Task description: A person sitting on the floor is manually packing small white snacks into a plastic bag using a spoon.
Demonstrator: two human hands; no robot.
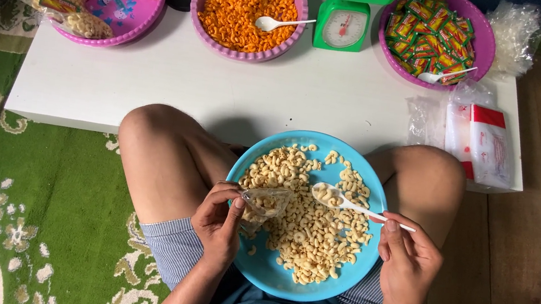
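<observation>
A blue bowl (270, 275) full of pale curled snack pieces rests on my lap. My left hand (218, 221) pinches a small clear plastic bag (266, 202) open over the bowl's left side; a few pieces lie inside it. My right hand (409, 256) holds a white plastic spoon (346, 203) by the handle. Its scoop, loaded with several pieces, hovers just right of the bag's mouth.
A low white table (177, 77) stands ahead with a purple bowl of orange snacks (246, 10), a purple bowl of small green-red sachets (430, 34), a pink bowl of filled bags (106, 11), a green scale (347, 18) and a stack of plastic bags (482, 139). Green carpet (41, 194) lies left, wooden floor right.
</observation>
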